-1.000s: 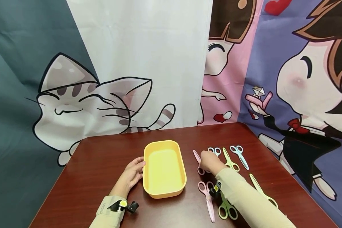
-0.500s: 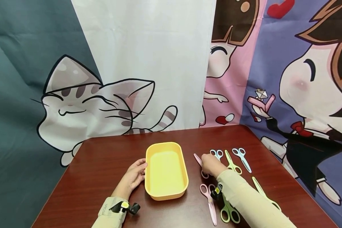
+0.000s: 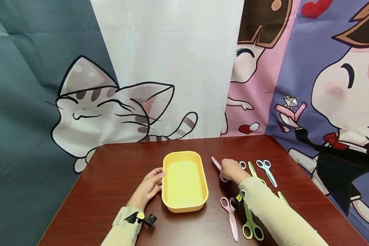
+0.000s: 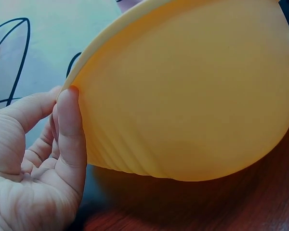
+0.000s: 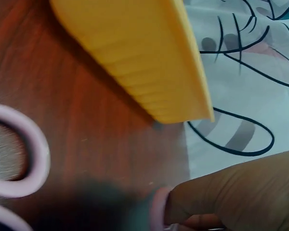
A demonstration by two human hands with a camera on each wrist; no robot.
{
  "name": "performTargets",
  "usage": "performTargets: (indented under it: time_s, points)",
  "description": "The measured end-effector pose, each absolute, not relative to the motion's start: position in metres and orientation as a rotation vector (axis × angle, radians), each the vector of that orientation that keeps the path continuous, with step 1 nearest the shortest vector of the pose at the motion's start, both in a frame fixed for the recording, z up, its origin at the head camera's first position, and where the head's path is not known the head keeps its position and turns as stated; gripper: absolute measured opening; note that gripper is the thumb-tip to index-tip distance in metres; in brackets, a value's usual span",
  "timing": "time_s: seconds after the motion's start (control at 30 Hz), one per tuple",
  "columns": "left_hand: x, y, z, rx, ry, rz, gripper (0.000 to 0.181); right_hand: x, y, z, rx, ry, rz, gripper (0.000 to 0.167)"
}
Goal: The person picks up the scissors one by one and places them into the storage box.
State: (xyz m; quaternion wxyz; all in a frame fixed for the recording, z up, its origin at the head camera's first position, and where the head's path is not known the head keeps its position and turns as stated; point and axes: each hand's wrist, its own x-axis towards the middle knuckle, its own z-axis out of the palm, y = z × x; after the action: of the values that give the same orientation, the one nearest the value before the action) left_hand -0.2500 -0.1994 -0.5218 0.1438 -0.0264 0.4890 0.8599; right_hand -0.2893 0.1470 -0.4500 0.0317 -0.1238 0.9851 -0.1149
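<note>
My left hand (image 3: 150, 184) pinches the left rim of a yellow plastic bin (image 3: 184, 181), with thumb and fingers on either side of the wall in the left wrist view. The bin's inside is bare. To its right, my right hand (image 3: 233, 171) grips pink scissors (image 3: 216, 163); their blade end points away to the upper left, and a finger loop shows below the hand. In the right wrist view the fingers (image 5: 192, 202) meet a pink loop edge (image 5: 159, 209). A second pair of pink scissors (image 3: 232, 222) lies nearer, left of my right sleeve.
Blue scissors (image 3: 268, 172) and green scissors (image 3: 254, 172) lie right of my right hand. Another blue pair (image 3: 242, 165) is mostly hidden behind it. More green scissors (image 3: 250, 222) lie near the front, and a green tip (image 3: 282, 198) shows beyond my sleeve. A printed cloth (image 3: 172, 51) hangs behind the table.
The head view has shifted slightly. My right hand has risen a little with the pink scissors and now covers more of the blue pair behind. My left hand stays on the bin.
</note>
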Motion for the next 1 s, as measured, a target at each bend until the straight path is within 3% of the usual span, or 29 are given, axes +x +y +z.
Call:
performTargets:
  time_s: [0.2, 0.5, 0.7, 1.0]
  points:
    - [-0.251, -0.199, -0.521, -0.068, 1.408, 2.480, 0.013, -0.297, 0.140, -0.429, -0.460, 3.033, -0.529, 0.009]
    - [-0.250, -0.200, -0.523, -0.030, 1.397, 2.472, 0.013, -0.307, 0.111, -0.406, -0.787, 3.090, -0.620, 0.018]
    - [-0.250, -0.200, -0.524, -0.028, 1.394, 2.478, 0.013, -0.313, 0.081, -0.397, -0.976, 3.074, -0.519, 0.013]
    - [-0.250, -0.199, -0.523, -0.014, 1.401, 2.476, 0.014, -0.320, 0.052, -0.406, -1.207, 2.971, -0.278, 0.021]
